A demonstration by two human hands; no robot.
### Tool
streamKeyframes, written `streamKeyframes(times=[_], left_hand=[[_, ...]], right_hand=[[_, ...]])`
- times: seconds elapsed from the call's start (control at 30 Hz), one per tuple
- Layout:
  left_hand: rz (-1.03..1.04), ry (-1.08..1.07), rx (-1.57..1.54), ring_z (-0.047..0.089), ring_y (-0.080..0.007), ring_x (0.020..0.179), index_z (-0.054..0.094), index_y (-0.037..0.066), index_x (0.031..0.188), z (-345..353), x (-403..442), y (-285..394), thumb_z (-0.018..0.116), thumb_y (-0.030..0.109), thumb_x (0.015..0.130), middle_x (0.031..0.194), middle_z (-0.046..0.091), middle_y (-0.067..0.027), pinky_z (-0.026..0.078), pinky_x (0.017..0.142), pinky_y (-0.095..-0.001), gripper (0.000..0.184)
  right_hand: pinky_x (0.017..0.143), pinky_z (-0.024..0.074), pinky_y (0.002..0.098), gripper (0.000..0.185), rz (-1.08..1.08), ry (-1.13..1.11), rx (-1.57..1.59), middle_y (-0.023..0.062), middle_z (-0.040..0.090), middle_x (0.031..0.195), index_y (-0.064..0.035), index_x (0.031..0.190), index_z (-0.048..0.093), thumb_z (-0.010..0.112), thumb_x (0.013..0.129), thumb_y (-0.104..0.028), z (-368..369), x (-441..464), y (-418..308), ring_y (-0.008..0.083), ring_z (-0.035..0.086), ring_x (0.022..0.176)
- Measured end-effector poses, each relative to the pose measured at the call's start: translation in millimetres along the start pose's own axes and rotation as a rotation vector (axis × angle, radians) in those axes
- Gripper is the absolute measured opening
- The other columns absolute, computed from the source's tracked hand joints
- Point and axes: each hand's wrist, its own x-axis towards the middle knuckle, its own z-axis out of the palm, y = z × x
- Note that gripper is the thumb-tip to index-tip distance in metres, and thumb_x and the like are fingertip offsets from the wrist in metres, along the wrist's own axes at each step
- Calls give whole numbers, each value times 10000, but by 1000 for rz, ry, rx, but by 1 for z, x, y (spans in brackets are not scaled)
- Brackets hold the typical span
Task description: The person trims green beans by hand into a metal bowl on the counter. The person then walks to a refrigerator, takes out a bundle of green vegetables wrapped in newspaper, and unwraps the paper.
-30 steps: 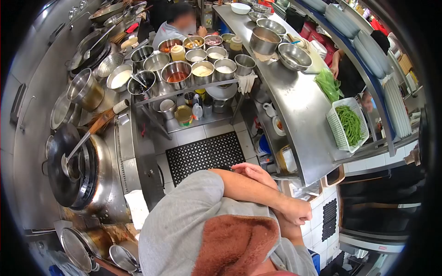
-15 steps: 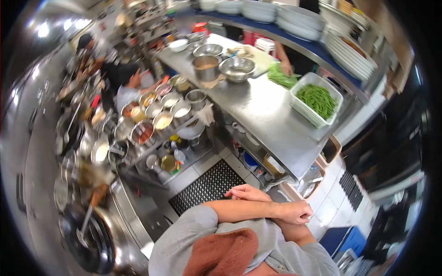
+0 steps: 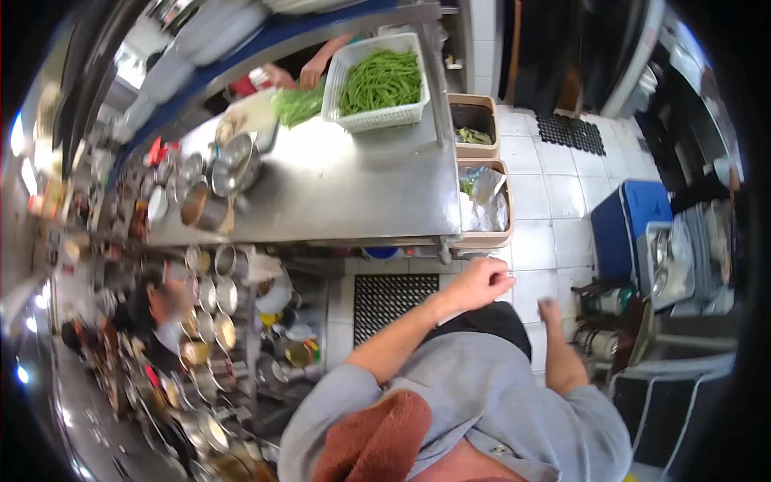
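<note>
My left hand is held out in front of my body above the floor. Its fingers are curled in, and I see nothing in them. On the right, my right hand hangs lower beside my dark trousers, blurred by motion. It looks curled into a loose fist, with no object visible in it. Neither hand touches anything. Nearest ahead is a lined beige bin with plastic bags inside, at the end of the steel table. A white basket of green beans stands on that table.
Across the table, another person's hand touches a bag of greens. A second bin stands further on. Pots crowd the left side. A blue cooler stands on the tiled floor at right, near a black mat.
My view has swung right, toward the bins and the cooler. My forearms, crossed before, are apart now: the left hand is out in front and the right hand has moved to the right side.
</note>
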Motion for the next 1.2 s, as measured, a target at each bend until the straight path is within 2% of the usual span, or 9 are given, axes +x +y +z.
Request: streamKeyframes(times=[0.17,0.27,0.53,0.63,0.73,0.93,1.0,1.07,1.2], left_hand=[[-51,158,42,444,-164,530,455,31,651,10,35,-32,679,170,834,567,477,-59,376,503,-338,320],[-96,275,5,460,-167,548,470,38,700,41,46,-34,665,197,840,602,501,-48,387,516,-336,288],[-21,94,66,546,-267,580,527,4,693,102,80,-7,640,232,833,627,560,-119,423,552,-385,291],[-97,-94,173,524,-260,565,535,-7,649,88,71,5,646,275,845,616,544,-131,406,545,-388,361],[-60,97,167,530,-241,575,595,-11,717,40,43,39,637,246,869,630,558,-126,423,567,-379,301],[-129,1163,527,599,-87,700,672,44,841,-73,-93,167,660,110,849,771,650,-48,478,610,-237,67],[307,1462,544,538,-63,656,635,62,904,-85,-138,210,631,59,875,858,634,-11,441,577,-196,29],[698,1289,894,505,-102,623,592,12,896,-104,-173,268,601,12,866,842,619,-83,402,536,-220,32],[785,739,1401,496,-116,605,582,6,900,-86,-205,369,551,60,902,789,601,-81,398,520,-242,62]], right_hand=[[459,456,346,277,105,-363,-277,83,603,612,-35,707,597,550,868,-256,-52,-24,125,190,567,491],[449,453,340,270,8,-541,-344,82,603,623,-33,740,595,541,879,-258,-79,-8,136,186,559,485],[424,445,323,262,-111,-609,-278,80,602,653,-28,828,592,519,911,-266,-117,71,96,178,537,467],[414,442,316,263,-104,-507,-120,79,601,663,-26,861,591,510,922,-269,-134,130,25,174,528,461],[429,440,252,210,-73,-340,315,32,576,639,-52,990,621,556,923,-239,-147,182,-47,131,523,484],[525,447,221,230,-514,-428,416,32,616,769,-57,1034,643,556,942,-249,-181,101,-216,83,556,640],[561,441,228,311,-723,-527,482,32,619,792,-30,1024,644,519,971,-310,-193,69,-270,83,551,664],[603,452,245,382,-897,-594,567,40,620,796,-7,964,646,454,1001,-335,-218,25,-336,101,550,684],[644,437,268,384,-1385,-569,572,83,603,820,39,1005,620,456,993,-309,-287,-71,-455,126,533,725]])
